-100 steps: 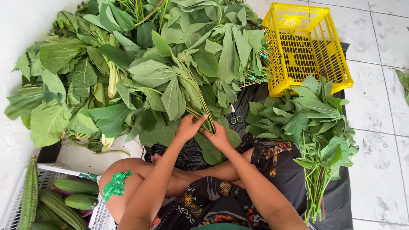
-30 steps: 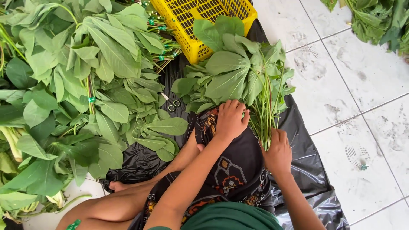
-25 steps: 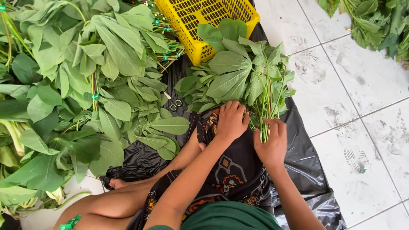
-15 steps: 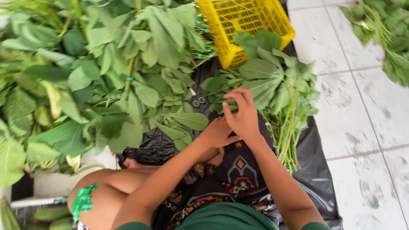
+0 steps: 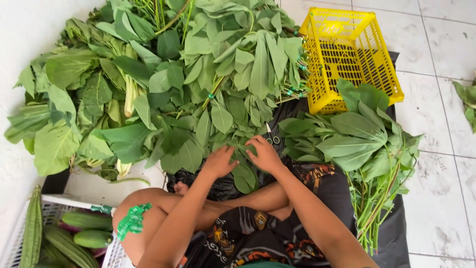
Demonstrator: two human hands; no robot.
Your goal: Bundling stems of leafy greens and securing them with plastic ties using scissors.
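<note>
I sit on the floor with a big heap of green leafy stalks (image 5: pixel 163 84) in front of me. My left hand (image 5: pixel 220 161) rests on the near edge of that heap, fingers bent among the leaves. My right hand (image 5: pixel 265 154) is close beside it, fingers curled on a leaf stem. A smaller bundle of long-stemmed leaves (image 5: pixel 362 149) lies to my right on black plastic sheeting (image 5: pixel 391 233). Small scissors (image 5: pixel 270 138) lie just beyond my right hand. Green ties (image 5: pixel 130 221) sit on my left knee.
A yellow plastic crate (image 5: pixel 352 54) stands at the back right, partly on the sheeting. A white basket (image 5: pixel 54 203) with cucumbers (image 5: pixel 91 238) and a ridged gourd (image 5: pixel 32 226) is at the lower left. White floor tiles (image 5: pixel 441 164) lie to the right, with more leaves (image 5: pixel 468 101) at the right edge.
Both hands left the small bundle on the right and moved left to the edge of the big heap. The view swung left with them.
</note>
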